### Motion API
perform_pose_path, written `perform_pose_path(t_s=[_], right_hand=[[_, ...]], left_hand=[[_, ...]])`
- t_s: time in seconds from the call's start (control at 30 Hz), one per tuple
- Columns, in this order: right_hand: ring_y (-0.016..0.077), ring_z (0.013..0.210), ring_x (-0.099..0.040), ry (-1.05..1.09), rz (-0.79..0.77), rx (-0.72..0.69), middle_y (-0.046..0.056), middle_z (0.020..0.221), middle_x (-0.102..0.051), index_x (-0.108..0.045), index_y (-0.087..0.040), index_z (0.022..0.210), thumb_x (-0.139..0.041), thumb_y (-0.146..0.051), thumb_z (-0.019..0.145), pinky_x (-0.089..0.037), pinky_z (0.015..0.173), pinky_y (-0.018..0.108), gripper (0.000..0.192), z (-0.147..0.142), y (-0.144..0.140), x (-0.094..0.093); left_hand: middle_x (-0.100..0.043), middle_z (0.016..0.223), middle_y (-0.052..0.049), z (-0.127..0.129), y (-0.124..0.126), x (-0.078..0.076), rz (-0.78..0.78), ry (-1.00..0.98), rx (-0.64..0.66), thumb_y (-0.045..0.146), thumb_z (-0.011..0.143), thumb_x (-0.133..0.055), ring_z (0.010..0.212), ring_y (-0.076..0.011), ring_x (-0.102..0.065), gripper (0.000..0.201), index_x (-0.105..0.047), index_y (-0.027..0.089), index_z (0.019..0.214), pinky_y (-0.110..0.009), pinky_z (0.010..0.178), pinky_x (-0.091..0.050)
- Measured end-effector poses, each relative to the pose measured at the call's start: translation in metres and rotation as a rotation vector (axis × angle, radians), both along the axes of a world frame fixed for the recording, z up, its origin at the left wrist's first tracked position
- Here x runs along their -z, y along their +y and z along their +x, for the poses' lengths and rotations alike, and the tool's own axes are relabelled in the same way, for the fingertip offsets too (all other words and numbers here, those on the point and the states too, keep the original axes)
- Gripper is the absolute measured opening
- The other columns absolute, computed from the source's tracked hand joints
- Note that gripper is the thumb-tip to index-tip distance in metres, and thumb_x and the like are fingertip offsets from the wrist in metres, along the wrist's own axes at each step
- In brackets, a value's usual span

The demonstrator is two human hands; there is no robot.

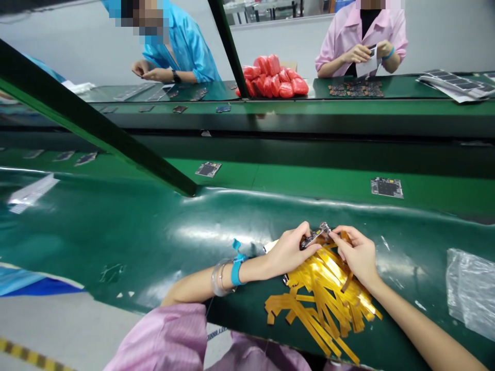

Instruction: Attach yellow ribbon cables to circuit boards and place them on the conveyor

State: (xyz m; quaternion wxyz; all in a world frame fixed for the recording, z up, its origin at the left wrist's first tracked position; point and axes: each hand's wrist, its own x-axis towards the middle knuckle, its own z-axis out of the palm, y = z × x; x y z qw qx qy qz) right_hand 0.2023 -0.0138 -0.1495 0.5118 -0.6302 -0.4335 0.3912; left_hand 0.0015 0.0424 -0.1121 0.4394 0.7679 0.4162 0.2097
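My left hand [288, 252] grips a small circuit board [312, 238] between thumb and fingers, tilted up above the mat. At the board's far right end is a small metallic part [325, 227]. The fingertips of my right hand [358, 255] are pinched together against that end; what they hold is too small to make out. Beneath both hands spreads a loose pile of shiny amber tape strips [320, 278], some running toward the table's front edge. A blue wrist strap [237, 270] and a clear bangle are on my left wrist.
Circuit boards [387, 187] lie spaced along the green conveyor belt [286, 180] ahead. A green slanted post [154, 165] rises at left. Clear plastic bags [472, 288] lie at right. Across the line, two people handle parts near red wrapped bundles [273, 77].
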Motion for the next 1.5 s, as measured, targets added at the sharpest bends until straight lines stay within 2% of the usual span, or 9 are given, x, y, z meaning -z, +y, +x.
perform_pose_path(t_s=[0.1, 0.23, 0.3, 0.37, 0.47, 0.57, 0.7, 0.93, 1.5], right_hand=[[0.0112, 0.044, -0.035, -0.063, 0.035, -0.041, -0.007, 0.049, -0.043, -0.071, -0.023, 0.086, -0.076, -0.046, 0.082, -0.03, 0.044, 0.026, 0.023, 0.002, -0.005, -0.004], [0.013, 0.049, -0.039, -0.107, 0.082, -0.122, -0.007, 0.053, -0.039, -0.072, -0.025, 0.087, -0.079, -0.044, 0.08, -0.037, 0.052, 0.028, 0.021, 0.0, -0.012, -0.016], [0.0135, 0.051, -0.042, 0.011, 0.085, -0.18, -0.006, 0.061, -0.041, -0.07, -0.026, 0.099, -0.072, -0.053, 0.085, -0.037, 0.05, 0.028, 0.031, -0.002, -0.014, -0.025], [0.013, 0.048, -0.042, 0.235, 0.049, -0.226, -0.005, 0.064, -0.038, -0.067, -0.024, 0.103, -0.055, -0.064, 0.092, -0.035, 0.045, 0.027, 0.043, -0.003, -0.015, -0.035], [0.01, 0.04, -0.038, 0.395, -0.074, -0.214, -0.007, 0.059, -0.035, -0.062, -0.022, 0.084, -0.053, -0.061, 0.095, -0.029, 0.038, 0.024, 0.042, -0.002, -0.019, -0.051], [0.0106, 0.044, -0.051, 0.213, -0.164, -0.274, -0.005, 0.055, -0.049, -0.058, -0.02, 0.069, -0.068, -0.048, 0.091, -0.039, 0.046, 0.024, 0.037, -0.002, -0.023, -0.064], [0.0158, 0.067, -0.064, 0.044, -0.183, -0.309, 0.004, 0.071, -0.07, -0.071, -0.019, 0.073, -0.071, -0.05, 0.088, -0.048, 0.063, 0.025, 0.034, -0.006, -0.024, -0.074], [0.014, 0.056, -0.06, 0.064, -0.224, -0.316, 0.003, 0.061, -0.069, -0.07, -0.019, 0.067, -0.072, -0.051, 0.084, -0.046, 0.057, 0.024, 0.037, -0.01, -0.024, -0.073], [0.0135, 0.054, -0.062, -0.019, -0.189, -0.323, 0.002, 0.061, -0.069, -0.07, -0.019, 0.068, -0.072, -0.043, 0.084, -0.047, 0.053, 0.021, 0.029, -0.01, -0.03, -0.073]], left_hand=[[-0.054, 0.074, 0.005, -0.001, 0.001, -0.006, -0.103, -0.063, -0.003, 0.032, 0.086, -0.07, 0.064, -0.0124, -0.047, 0.027, -0.046, 0.022, 0.091, -0.025, 0.062, -0.036], [-0.066, 0.098, -0.003, -0.001, 0.01, -0.02, -0.598, -0.274, 0.083, 0.021, 0.074, -0.078, 0.075, -0.0145, -0.061, 0.051, -0.05, 0.02, 0.117, -0.026, 0.067, -0.048], [-0.068, 0.096, -0.005, 0.0, 0.016, -0.028, -0.801, -0.31, 0.088, 0.027, 0.073, -0.08, 0.074, -0.0141, -0.062, 0.042, -0.06, 0.016, 0.108, -0.025, 0.066, -0.05], [-0.068, 0.085, -0.004, 0.0, 0.021, -0.035, -0.86, -0.318, 0.049, 0.038, 0.078, -0.079, 0.067, -0.0115, -0.06, 0.031, -0.065, 0.014, 0.092, -0.022, 0.06, -0.047], [-0.064, 0.072, 0.0, -0.003, 0.023, -0.042, -0.791, -0.272, 0.038, 0.048, 0.079, -0.078, 0.057, -0.0086, -0.053, 0.037, -0.065, 0.014, 0.082, -0.02, 0.051, -0.04], [-0.064, 0.074, 0.0, -0.007, 0.023, -0.049, -0.744, -0.195, 0.125, 0.05, 0.078, -0.08, 0.057, -0.0086, -0.052, 0.039, -0.068, 0.015, 0.089, -0.02, 0.051, -0.039], [-0.066, 0.08, 0.0, -0.014, 0.021, -0.056, -0.681, -0.149, 0.22, 0.046, 0.078, -0.079, 0.063, -0.0107, -0.055, 0.036, -0.07, 0.016, 0.094, -0.022, 0.056, -0.041], [-0.067, 0.084, -0.002, -0.018, 0.018, -0.059, -0.558, -0.071, 0.287, 0.052, 0.076, -0.077, 0.071, -0.014, -0.057, 0.042, -0.07, 0.015, 0.094, -0.024, 0.059, -0.04], [-0.068, 0.088, -0.002, -0.019, 0.019, -0.057, -0.57, -0.085, 0.317, 0.051, 0.079, -0.077, 0.076, -0.0144, -0.058, 0.039, -0.073, 0.016, 0.097, -0.024, 0.064, -0.043]])
